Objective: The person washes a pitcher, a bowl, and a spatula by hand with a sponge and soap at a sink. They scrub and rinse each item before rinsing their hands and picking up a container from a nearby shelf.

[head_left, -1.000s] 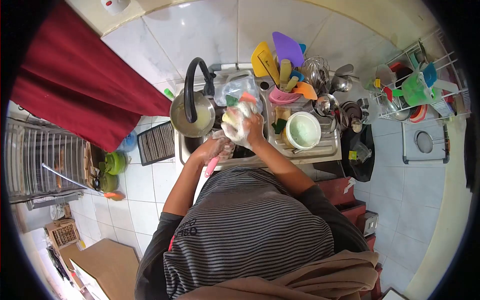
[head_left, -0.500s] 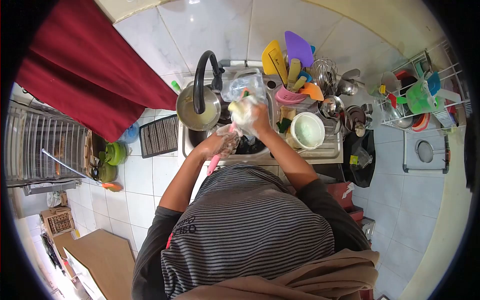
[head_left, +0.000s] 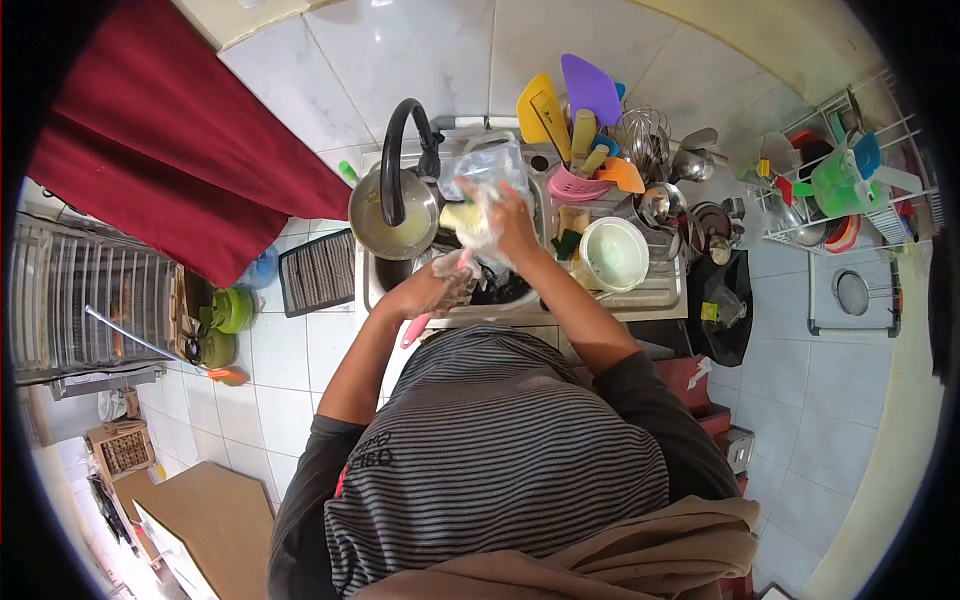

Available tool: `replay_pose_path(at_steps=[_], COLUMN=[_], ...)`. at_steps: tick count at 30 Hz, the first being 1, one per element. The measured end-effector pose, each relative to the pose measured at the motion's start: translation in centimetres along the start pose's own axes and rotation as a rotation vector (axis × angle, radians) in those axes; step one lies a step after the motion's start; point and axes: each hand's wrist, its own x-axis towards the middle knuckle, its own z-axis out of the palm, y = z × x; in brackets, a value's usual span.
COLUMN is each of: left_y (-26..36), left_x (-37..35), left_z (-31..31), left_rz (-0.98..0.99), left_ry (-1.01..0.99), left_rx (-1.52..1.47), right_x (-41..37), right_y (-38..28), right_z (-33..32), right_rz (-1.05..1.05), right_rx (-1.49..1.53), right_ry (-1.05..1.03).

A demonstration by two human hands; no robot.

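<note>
I stand at a steel sink (head_left: 375,290) and look straight down over my striped shirt. My right hand (head_left: 505,225) is soapy and closed on a yellow sponge (head_left: 462,216), held over the basin beside a clear plastic bag (head_left: 487,166). My left hand (head_left: 440,288), also covered in foam, grips a utensil with a pink handle (head_left: 414,328) that sticks out over the sink's front edge. The working end of that utensil is hidden under foam and my hand.
A black faucet (head_left: 395,165) arches over a steel pot (head_left: 380,215) with liquid. Right of the sink stand a white bowl (head_left: 614,253), a pink caddy of coloured utensils (head_left: 578,186), steel cups and a wire dish rack (head_left: 835,180). A red curtain (head_left: 170,150) hangs at left.
My right hand with the sponge has risen away from the left hand toward the plastic bag. The left hand stays low with the pink-handled utensil, its handle tipping slightly lower.
</note>
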Motion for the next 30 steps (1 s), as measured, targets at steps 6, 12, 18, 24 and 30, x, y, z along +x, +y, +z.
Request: replay_pose_path(at_steps=[6,12,18,24,30], left_y=[0.6,-0.3,-0.7,-0.9,0.4], left_x=[-0.6,-0.1,0.0,-0.3,-1.0], left_z=[0.8,-0.7,-0.8,-1.1,-1.4], left_rz=[0.007,0.143,0.128,0.076,0.074], left_ry=[-0.043,-0.008,0.023,0.048,0.037], left_rx=[-0.032,0.243,0.223,0.22,0.17], right_x=[-0.7,1.7,-3.4,-1.3,-1.5], right_y=[2.3,2.6,2.2,2.4,4.4], right_z=[-0.8,-3.3,0.8,-1.9,-1.8], right_rz=[-0.01,0.31,-0.229,0.589,0.191], right_rx=[0.162,0.182,0.048,0.576,0.221], right_ry=[0.222,0.164,0.0,0.023,0.223])
